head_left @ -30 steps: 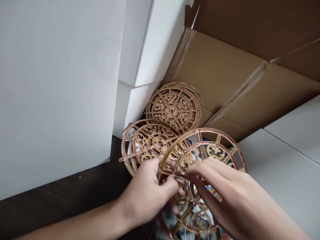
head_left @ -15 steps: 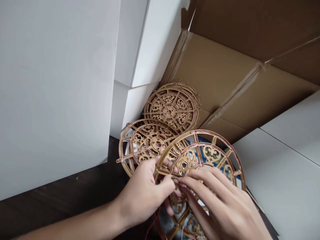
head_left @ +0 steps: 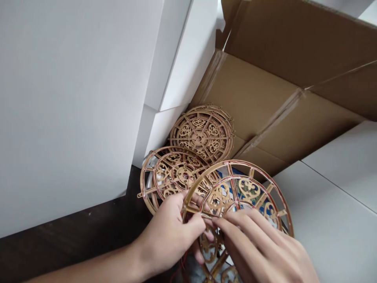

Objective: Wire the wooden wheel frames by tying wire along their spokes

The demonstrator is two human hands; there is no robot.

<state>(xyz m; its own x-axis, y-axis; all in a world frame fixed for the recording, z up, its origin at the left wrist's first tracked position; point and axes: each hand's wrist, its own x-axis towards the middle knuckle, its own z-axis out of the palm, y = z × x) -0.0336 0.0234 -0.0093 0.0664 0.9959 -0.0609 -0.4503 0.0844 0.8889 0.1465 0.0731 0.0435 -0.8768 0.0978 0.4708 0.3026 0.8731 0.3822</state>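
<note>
My left hand grips a gold-brown openwork wheel frame by its left side, thumb on top of a spoke and fingers behind it. Thin reddish wire runs along the frame's rings and spokes. My right hand lies over the lower right of the frame, its thumb hidden. Its fingertips are pressed together on the wire at the spoke beside my left thumb. Loose red strands hang below my left hand. Scroll-shaped ornaments fill the gaps between spokes.
Behind the held frame lies another wired wheel frame. A stack of similar frames leans by an open cardboard box. White boxes stand at the left, above a dark surface. A pale panel is at the right.
The view has shifted slightly, so the background sits lower. My right fingertips have moved a little along the spoke, while my left hand keeps its grip on the frame.
</note>
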